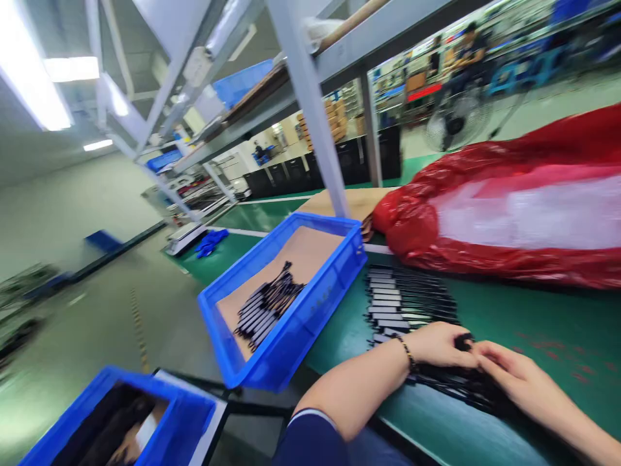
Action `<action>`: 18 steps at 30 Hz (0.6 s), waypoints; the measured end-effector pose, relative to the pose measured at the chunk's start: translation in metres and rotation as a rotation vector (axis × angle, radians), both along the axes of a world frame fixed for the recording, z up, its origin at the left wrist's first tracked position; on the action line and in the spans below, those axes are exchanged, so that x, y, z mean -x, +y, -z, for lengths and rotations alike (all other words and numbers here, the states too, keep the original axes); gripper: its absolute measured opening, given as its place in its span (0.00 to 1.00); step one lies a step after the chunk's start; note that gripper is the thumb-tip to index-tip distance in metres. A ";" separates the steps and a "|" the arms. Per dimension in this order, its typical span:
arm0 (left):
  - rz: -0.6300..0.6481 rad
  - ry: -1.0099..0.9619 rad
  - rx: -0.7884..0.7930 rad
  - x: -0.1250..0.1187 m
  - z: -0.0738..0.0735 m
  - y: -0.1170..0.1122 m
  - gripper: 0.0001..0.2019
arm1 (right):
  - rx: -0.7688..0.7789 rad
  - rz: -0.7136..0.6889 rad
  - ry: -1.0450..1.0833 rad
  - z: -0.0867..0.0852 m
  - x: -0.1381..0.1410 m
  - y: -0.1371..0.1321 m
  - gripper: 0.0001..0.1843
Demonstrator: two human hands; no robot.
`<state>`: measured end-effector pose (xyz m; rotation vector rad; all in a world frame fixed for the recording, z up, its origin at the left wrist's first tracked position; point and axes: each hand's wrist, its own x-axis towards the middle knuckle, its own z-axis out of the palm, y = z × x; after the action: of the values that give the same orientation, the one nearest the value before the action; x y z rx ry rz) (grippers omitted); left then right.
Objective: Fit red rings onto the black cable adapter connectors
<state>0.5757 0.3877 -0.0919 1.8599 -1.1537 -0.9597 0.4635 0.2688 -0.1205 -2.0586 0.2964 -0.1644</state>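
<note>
My left hand (439, 346), with a dark beaded bracelet at the wrist, has its fingers curled round a small black piece (464, 341). Touching its fingertips is my right hand (514, 375), thumb and fingers pinched together; what lies in that pinch is too small and blurred to name. Below both hands, more thin black parts (456, 385) are bunched on the green tabletop (514, 310). Just beyond my left hand, slim parts with flat silvery ends and thin black stems (388, 301) lie side by side in a row.
A blue crate (317, 307) lined with brown cardboard holds several similar parts (272, 301). Red plastic wrapping (417, 220) around something white lies at the back right. A shelf post (315, 110) rises behind the crate. Another blue bin (191, 414) stands lower left. A person sits far off.
</note>
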 end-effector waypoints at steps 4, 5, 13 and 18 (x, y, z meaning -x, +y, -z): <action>-0.084 0.138 0.023 -0.001 -0.003 0.001 0.06 | -0.367 0.122 0.067 -0.021 -0.002 0.004 0.21; -0.089 0.155 0.012 -0.001 -0.004 0.000 0.07 | -0.427 0.173 0.068 -0.020 -0.001 0.001 0.22; -0.152 0.265 -0.024 0.002 -0.006 -0.005 0.04 | -0.675 0.305 -0.005 -0.007 0.006 -0.016 0.21; -0.118 0.039 0.120 0.000 -0.009 -0.004 0.06 | -0.699 0.276 -0.010 -0.010 0.005 -0.018 0.18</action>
<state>0.5760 0.3841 -0.0829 1.7846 -1.0434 -0.8387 0.4586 0.2504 -0.1110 -1.3203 0.5456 -0.2043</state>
